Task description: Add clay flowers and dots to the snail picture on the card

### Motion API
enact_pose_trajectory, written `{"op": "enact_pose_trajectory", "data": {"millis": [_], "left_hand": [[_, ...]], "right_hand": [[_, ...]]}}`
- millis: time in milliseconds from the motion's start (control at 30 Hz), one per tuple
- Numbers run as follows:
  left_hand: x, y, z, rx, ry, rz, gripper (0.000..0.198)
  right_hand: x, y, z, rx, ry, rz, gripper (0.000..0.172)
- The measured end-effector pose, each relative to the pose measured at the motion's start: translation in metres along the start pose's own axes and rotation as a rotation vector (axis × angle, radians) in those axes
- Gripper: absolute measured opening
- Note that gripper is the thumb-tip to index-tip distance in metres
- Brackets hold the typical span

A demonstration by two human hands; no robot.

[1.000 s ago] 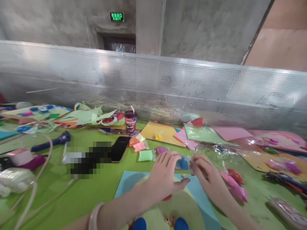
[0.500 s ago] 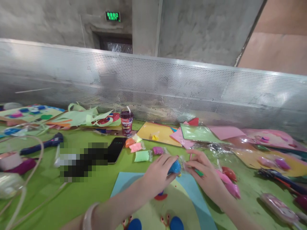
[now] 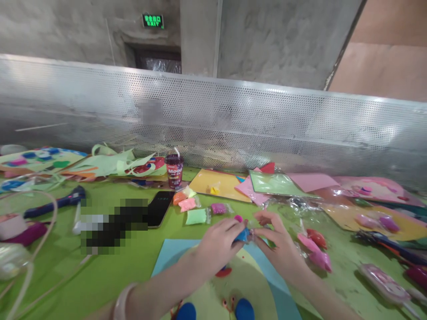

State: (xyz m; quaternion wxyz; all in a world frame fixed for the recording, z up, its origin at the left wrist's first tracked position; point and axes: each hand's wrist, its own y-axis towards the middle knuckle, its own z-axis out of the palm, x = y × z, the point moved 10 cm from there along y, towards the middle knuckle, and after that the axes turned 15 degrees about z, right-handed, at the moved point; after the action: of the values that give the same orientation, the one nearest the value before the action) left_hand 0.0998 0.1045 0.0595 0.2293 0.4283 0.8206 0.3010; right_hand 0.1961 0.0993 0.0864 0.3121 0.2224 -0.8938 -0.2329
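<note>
Between left hand (image 3: 217, 242) and right hand (image 3: 280, 242) — blue packet (image 3: 243, 235), in the pinch of both

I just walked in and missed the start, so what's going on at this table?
The person's left hand holds a small blue packet, and the fingertips of the right hand are at its clear end; whether they grip it is hard to tell. Both hands are above a light-blue sheet bearing a pale round shape with blue discs. Beyond them lie mint-green and purple packets, with a cup farther back.
</note>
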Motion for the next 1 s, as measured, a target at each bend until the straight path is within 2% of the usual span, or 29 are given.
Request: {"op": "enact_pose_trajectory", "data": {"millis": [200, 367, 567, 667, 733, 800, 867, 1000], "left_hand": [[0.004, 0.001, -0.001, -0.041, -0.097, -0.06, 0.033], [0.008, -0.001, 0.0, -0.059, -0.155, -0.13, 0.023], [0.011, -0.003, 0.003, -0.056, -0.234, -0.178, 0.032], [0.015, -0.004, 0.002, -0.063, -0.23, -0.194, 0.033], [0.019, -0.005, 0.0, -0.093, -0.241, -0.226, 0.032], [0.024, -0.006, -0.003, -0.134, -0.282, -0.288, 0.029], [0.032, -0.009, -0.006, -0.177, -0.342, -0.386, 0.027], [0.048, -0.016, -0.004, -0.262, -0.564, -0.568, 0.031]], "right_hand": [[0.004, -0.002, -0.012, -0.137, -0.024, -0.089, 0.01], [0.01, -0.003, -0.012, -0.131, -0.081, -0.128, 0.016], [0.017, -0.005, -0.015, -0.181, -0.052, -0.146, 0.015], [0.008, -0.002, -0.034, -0.276, -0.023, -0.119, 0.009], [-0.006, 0.002, -0.052, -0.37, -0.008, -0.043, 0.008], [-0.022, 0.007, -0.062, -0.407, -0.005, 0.05, 0.011], [-0.031, 0.012, -0.06, -0.368, 0.0, 0.096, 0.016], [-0.03, 0.015, -0.036, -0.211, 0.03, 0.053, 0.017]]}}
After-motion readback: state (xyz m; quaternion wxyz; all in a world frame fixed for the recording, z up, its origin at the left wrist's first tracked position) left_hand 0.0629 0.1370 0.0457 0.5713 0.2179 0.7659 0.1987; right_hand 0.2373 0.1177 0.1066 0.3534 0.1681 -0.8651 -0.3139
